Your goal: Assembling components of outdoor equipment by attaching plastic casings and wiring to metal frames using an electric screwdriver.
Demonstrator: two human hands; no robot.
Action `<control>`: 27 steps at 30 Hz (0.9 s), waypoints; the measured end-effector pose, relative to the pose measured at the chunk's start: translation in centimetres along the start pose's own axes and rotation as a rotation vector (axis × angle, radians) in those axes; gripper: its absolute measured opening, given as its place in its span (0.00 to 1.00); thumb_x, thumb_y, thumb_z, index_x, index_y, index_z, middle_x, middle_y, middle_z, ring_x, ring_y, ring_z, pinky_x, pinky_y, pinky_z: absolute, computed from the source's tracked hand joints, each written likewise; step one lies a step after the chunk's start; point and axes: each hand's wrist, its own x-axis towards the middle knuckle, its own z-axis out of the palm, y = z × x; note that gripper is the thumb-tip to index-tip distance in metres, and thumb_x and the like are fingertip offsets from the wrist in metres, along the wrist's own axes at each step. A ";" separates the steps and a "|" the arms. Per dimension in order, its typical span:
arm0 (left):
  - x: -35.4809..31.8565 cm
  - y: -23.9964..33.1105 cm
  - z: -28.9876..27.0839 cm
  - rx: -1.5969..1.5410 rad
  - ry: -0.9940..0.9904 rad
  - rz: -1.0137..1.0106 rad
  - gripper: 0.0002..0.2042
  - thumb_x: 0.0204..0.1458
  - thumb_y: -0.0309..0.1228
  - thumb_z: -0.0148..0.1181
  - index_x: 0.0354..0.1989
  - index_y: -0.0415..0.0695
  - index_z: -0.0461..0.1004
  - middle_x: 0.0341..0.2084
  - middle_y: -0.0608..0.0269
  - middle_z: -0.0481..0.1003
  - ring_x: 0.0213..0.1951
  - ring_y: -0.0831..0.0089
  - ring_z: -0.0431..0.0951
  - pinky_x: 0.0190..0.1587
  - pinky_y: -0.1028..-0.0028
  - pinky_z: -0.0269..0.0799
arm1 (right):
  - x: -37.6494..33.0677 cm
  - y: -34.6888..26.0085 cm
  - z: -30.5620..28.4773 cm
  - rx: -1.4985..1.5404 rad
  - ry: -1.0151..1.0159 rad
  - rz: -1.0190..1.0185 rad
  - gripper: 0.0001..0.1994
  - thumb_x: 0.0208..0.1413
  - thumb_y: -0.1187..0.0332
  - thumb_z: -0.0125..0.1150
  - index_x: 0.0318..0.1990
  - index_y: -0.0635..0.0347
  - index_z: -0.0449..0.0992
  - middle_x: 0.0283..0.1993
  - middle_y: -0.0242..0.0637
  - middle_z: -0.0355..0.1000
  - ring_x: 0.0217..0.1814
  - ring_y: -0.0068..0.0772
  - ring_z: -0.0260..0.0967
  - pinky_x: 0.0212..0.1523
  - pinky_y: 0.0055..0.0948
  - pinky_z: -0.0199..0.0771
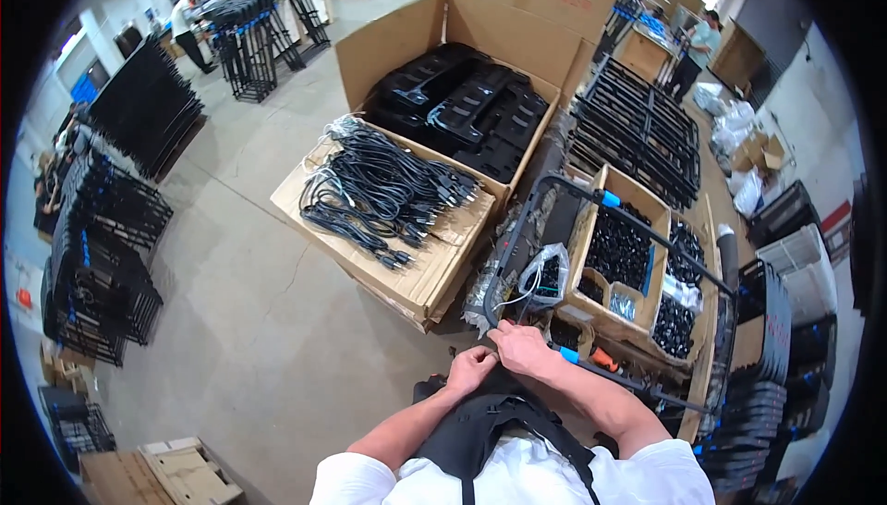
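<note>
My right hand (522,350) is closed at the near-left corner of a black tubular frame (504,260), its fingers on the bent tube. Just left of it, my left hand (471,370) has its fingers pinched together close to the same corner. Whatever is between those fingers is too small or hidden to make out. Thin white and dark wires rise from the tube near my right fingers. Blue sleeves, one a blue wrap (606,198) on the far bar, mark the frame. It lies across a cardboard parts box (575,255) and a clear plastic bag (545,274) of small dark parts.
Black power cords (379,186) lie heaped on a cardboard carton (407,283) ahead. Behind it, an open large carton (393,57) holds black moulded covers (490,112). An orange-handled tool (604,359) lies beneath the frame. Black frames (637,126) are stacked right; more racks stand left. Other people work farther off.
</note>
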 end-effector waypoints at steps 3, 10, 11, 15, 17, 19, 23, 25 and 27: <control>0.5 -0.8 0.1 0.052 0.045 -0.002 0.15 0.60 0.42 0.62 0.47 0.45 0.85 0.37 0.53 0.85 0.39 0.64 0.86 0.46 0.65 0.79 | 1.7 1.0 1.1 -0.056 -0.083 -0.225 0.11 0.60 0.66 0.58 0.45 0.59 0.81 0.44 0.44 0.81 0.43 0.48 0.83 0.39 0.46 0.84; -0.8 0.2 -0.3 0.063 0.135 0.056 0.16 0.60 0.42 0.61 0.48 0.46 0.84 0.36 0.52 0.85 0.39 0.60 0.86 0.47 0.63 0.79 | 2.3 2.0 1.2 -0.167 -0.190 -0.326 0.09 0.59 0.68 0.59 0.45 0.58 0.80 0.42 0.44 0.81 0.46 0.47 0.82 0.46 0.45 0.81; -0.7 0.4 -0.4 0.048 0.128 0.044 0.16 0.59 0.41 0.62 0.48 0.45 0.84 0.36 0.53 0.85 0.39 0.60 0.86 0.47 0.63 0.79 | 2.2 2.4 1.1 -0.180 -0.130 -0.385 0.10 0.58 0.68 0.59 0.45 0.58 0.80 0.41 0.43 0.80 0.46 0.46 0.81 0.46 0.45 0.80; -0.1 0.2 -0.6 0.008 0.078 -0.004 0.14 0.59 0.39 0.62 0.46 0.44 0.85 0.34 0.53 0.84 0.38 0.61 0.85 0.46 0.64 0.79 | 1.3 3.2 1.4 -0.147 -0.026 -0.444 0.09 0.58 0.68 0.59 0.43 0.58 0.79 0.40 0.42 0.77 0.46 0.47 0.78 0.47 0.46 0.79; 0.8 -0.3 -1.0 -0.032 0.054 0.013 0.13 0.58 0.37 0.62 0.43 0.42 0.85 0.33 0.55 0.84 0.37 0.66 0.84 0.45 0.65 0.78 | 1.3 3.7 1.3 -0.009 -0.047 -0.370 0.07 0.58 0.68 0.60 0.40 0.58 0.78 0.40 0.43 0.75 0.46 0.49 0.77 0.47 0.46 0.79; 1.3 -0.8 -1.2 -0.093 0.034 0.057 0.12 0.58 0.36 0.61 0.41 0.41 0.85 0.33 0.60 0.84 0.38 0.73 0.83 0.45 0.69 0.78 | 1.7 4.1 1.1 0.033 0.035 -0.396 0.04 0.58 0.70 0.59 0.37 0.59 0.76 0.38 0.45 0.74 0.43 0.52 0.77 0.43 0.47 0.80; 1.8 0.1 -2.2 -0.169 -0.073 -0.100 0.13 0.58 0.35 0.61 0.42 0.40 0.85 0.33 0.62 0.85 0.39 0.75 0.82 0.48 0.71 0.76 | 2.2 5.1 -0.2 0.152 0.046 -0.392 0.05 0.59 0.69 0.63 0.40 0.57 0.78 0.37 0.42 0.74 0.43 0.48 0.78 0.43 0.44 0.80; 1.7 0.8 -2.7 -0.208 -0.115 -0.150 0.13 0.58 0.35 0.61 0.42 0.39 0.85 0.34 0.63 0.84 0.40 0.76 0.81 0.49 0.72 0.76 | 2.1 5.3 -0.6 0.184 0.042 -0.447 0.07 0.58 0.68 0.66 0.42 0.56 0.80 0.38 0.40 0.74 0.44 0.47 0.78 0.44 0.44 0.80; 1.9 0.6 -2.9 -0.248 -0.139 -0.158 0.13 0.58 0.36 0.61 0.42 0.40 0.85 0.35 0.65 0.84 0.41 0.76 0.80 0.50 0.73 0.75 | 1.9 5.1 -0.7 0.200 0.039 -0.451 0.09 0.56 0.68 0.69 0.43 0.58 0.81 0.36 0.39 0.73 0.44 0.45 0.77 0.45 0.41 0.80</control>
